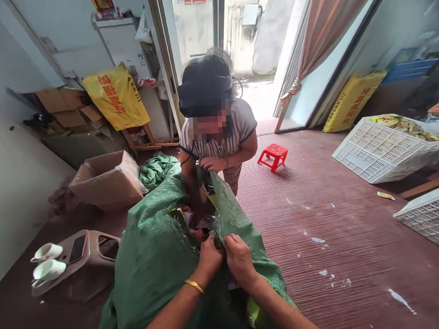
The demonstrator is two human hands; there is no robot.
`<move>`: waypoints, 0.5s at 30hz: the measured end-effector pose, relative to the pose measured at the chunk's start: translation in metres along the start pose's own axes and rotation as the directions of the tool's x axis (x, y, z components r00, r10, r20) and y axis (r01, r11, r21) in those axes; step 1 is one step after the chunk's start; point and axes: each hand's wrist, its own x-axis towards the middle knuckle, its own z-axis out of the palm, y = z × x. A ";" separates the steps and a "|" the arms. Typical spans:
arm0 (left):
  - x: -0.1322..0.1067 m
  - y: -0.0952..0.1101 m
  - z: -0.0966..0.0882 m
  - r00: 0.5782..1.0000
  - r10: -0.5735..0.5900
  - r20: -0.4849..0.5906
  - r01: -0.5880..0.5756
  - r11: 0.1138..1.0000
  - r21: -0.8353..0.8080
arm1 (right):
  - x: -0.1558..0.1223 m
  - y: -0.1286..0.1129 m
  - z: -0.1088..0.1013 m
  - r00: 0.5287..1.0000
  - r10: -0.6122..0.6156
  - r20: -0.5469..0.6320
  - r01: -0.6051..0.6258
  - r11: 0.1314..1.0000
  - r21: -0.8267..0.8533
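A large green woven sack [147,256] stands right in front of me, its mouth partly open. My left hand [210,256] is closed on the sack's edge near the opening. Just to its right, my right hand [239,259] pinches the sack's right-hand edge. Colourful plastic packets [187,215] show inside the mouth, too partly hidden to name further. Across the sack a co-worker [217,130] leans in, one arm reaching down into the opening and the other hand [214,163] at the sack's far rim.
A cardboard box [106,182] and a stool with two cups [50,269] and a phone [77,247] stand left. A red stool [273,156] is behind the co-worker. White crates [380,151] stand right. Scraps lie on the floor.
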 end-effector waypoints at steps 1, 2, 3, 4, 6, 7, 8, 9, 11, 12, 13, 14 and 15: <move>-0.001 0.005 -0.005 1.000 0.024 0.016 -0.025 0.999 0.032 | -0.001 0.001 -0.004 1.000 -0.001 -0.001 0.001 1.000 0.002; -0.002 0.010 -0.010 0.995 0.071 0.064 -0.078 0.991 0.106 | -0.002 0.001 -0.008 1.000 -0.010 -0.002 0.010 1.000 0.001; -0.001 0.015 -0.016 0.981 0.131 0.146 -0.160 0.965 0.207 | -0.001 -0.002 -0.012 1.000 -0.018 0.002 0.018 1.000 -0.003; 0.001 0.021 -0.022 0.953 0.191 0.235 -0.258 0.920 0.294 | 0.001 -0.006 -0.016 1.000 -0.019 0.010 0.019 1.000 -0.011; 0.008 0.032 -0.035 0.893 0.266 0.362 -0.402 0.833 0.380 | 0.009 -0.016 -0.028 0.999 -0.004 0.054 0.005 1.000 -0.025; 0.013 0.036 -0.042 0.886 0.272 0.375 -0.416 0.823 0.387 | 0.013 -0.021 -0.036 0.996 0.003 0.092 -0.002 1.000 -0.016; 0.018 0.038 -0.049 0.899 0.269 0.345 -0.390 0.850 0.353 | 0.015 -0.024 -0.046 0.990 0.004 0.143 -0.007 1.000 0.020; 0.024 0.037 -0.056 0.923 0.262 0.283 -0.341 0.896 0.284 | 0.013 -0.026 -0.058 0.979 -0.005 0.202 -0.011 0.997 0.077; 0.033 0.031 -0.069 0.968 0.219 0.121 -0.230 0.970 0.085 | -0.007 -0.025 -0.085 0.954 -0.066 0.294 0.008 0.981 0.195; 0.036 0.026 -0.075 0.981 0.186 0.046 -0.186 0.982 -0.006 | -0.027 -0.021 -0.098 0.944 -0.094 0.316 0.025 0.976 0.215; 0.039 0.020 -0.079 0.988 0.154 -0.015 -0.155 0.985 -0.072 | -0.051 -0.017 -0.108 0.938 -0.121 0.326 0.064 0.982 0.179; 0.040 0.014 -0.082 0.990 0.129 -0.057 -0.134 0.985 -0.109 | -0.079 -0.012 -0.116 0.935 -0.127 0.332 0.099 0.990 0.100; 0.041 0.008 -0.083 0.990 0.111 -0.086 -0.122 0.984 -0.132 | -0.106 -0.006 -0.120 0.938 -0.094 0.335 0.089 0.996 0.029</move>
